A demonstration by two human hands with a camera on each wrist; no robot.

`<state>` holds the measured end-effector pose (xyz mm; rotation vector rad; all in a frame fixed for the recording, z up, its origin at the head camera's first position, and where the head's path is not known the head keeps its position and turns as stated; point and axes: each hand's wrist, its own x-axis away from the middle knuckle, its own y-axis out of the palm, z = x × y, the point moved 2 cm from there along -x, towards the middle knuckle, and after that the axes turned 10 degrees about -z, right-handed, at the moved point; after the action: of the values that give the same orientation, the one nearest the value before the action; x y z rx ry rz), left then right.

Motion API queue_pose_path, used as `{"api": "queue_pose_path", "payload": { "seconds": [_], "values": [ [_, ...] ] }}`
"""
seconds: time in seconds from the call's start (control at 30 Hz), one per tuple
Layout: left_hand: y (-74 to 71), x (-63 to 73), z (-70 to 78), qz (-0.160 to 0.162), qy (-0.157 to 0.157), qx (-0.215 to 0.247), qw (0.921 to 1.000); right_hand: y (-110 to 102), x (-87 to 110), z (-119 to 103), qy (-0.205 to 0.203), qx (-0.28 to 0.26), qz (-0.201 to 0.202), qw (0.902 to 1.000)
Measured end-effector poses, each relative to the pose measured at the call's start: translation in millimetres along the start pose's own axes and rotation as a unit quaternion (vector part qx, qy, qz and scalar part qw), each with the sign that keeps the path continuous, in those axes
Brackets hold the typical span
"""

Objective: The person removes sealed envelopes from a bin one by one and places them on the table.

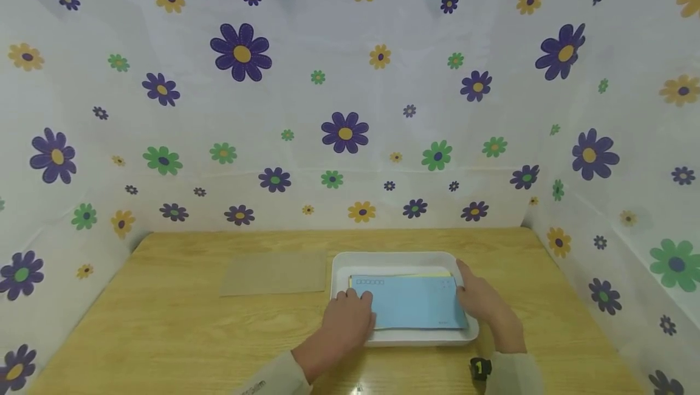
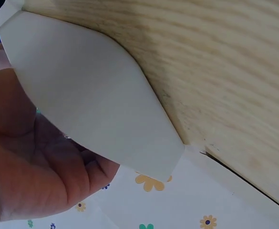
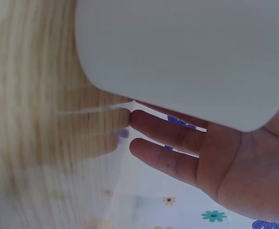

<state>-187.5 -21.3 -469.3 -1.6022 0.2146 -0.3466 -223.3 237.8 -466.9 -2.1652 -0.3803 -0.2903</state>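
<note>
A white tray [image 1: 404,341] stands on the table, holding a blue envelope [image 1: 418,304] with a row of small boxes printed at its upper left. A yellow edge [image 1: 432,274] shows from beneath that envelope. My left hand [image 1: 350,319] reaches over the tray's left side and grips the envelope's left end with curled fingers; the fingertips are partly hidden. My right hand [image 1: 483,298] holds the tray's right side, thumb at the envelope's right edge. In the right wrist view, straight fingers [image 3: 170,131] run along outside the tray wall [image 3: 177,57].
A flat brown paper or envelope [image 1: 273,273] lies on the wooden table [image 1: 219,340] left of the tray. By the right sleeve sits a small black object [image 1: 480,368] with a yellow-green mark. Flower-printed white sheets [image 1: 295,103] enclose the table at the back and sides.
</note>
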Motion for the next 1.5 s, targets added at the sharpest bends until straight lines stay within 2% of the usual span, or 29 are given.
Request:
{"api": "queue_pose_path", "payload": {
  "seconds": [0.17, 0.37, 0.57, 0.73, 0.93, 1.13, 1.2, 1.33, 1.5],
  "values": [
    [0.8, -6.8, -2.6, -0.014, -0.014, 0.022, 0.9996, 0, 0.8, -2, -0.004, 0.005, 0.004, 1.0],
    [0.1, -10.3, -4.7, -0.058, -0.048, 0.107, 0.9914, 4, 1.9, -3, 0.001, 0.007, 0.005, 1.0],
    [-0.7, -15.0, -9.2, -0.045, -0.051, 0.17, 0.9832, 4, 3.4, -4, 0.001, 0.011, 0.005, 0.9999],
    [-0.1, -19.5, -11.1, -0.053, -0.053, 0.206, 0.9756, 5, 5.2, -2, 0.001, 0.004, 0.001, 1.0],
    [-3.1, -22.2, -14.9, -0.02, -0.052, 0.276, 0.9594, 2, 4.4, -1, -0.023, 0.008, 0.022, 0.9994],
    [-5.0, -18.7, -21.5, 0.021, -0.031, 0.364, 0.9308, -1, 4.9, -5, -0.031, 0.015, 0.043, 0.9985],
    [-6.2, -16.6, -23.8, 0.029, -0.02, 0.38, 0.9242, -1, 5.1, -6, -0.03, 0.01, 0.046, 0.9984],
    [-10.5, -11.8, -27.9, 0.046, -0.005, 0.384, 0.9222, -3, 4.5, -8, -0.031, 0.005, 0.056, 0.9979],
    [-15.5, -7.3, -32.6, 0.054, -0.009, 0.373, 0.926, -6, 4.7, -10, -0.034, 0.005, 0.067, 0.9972]
  ]
}}
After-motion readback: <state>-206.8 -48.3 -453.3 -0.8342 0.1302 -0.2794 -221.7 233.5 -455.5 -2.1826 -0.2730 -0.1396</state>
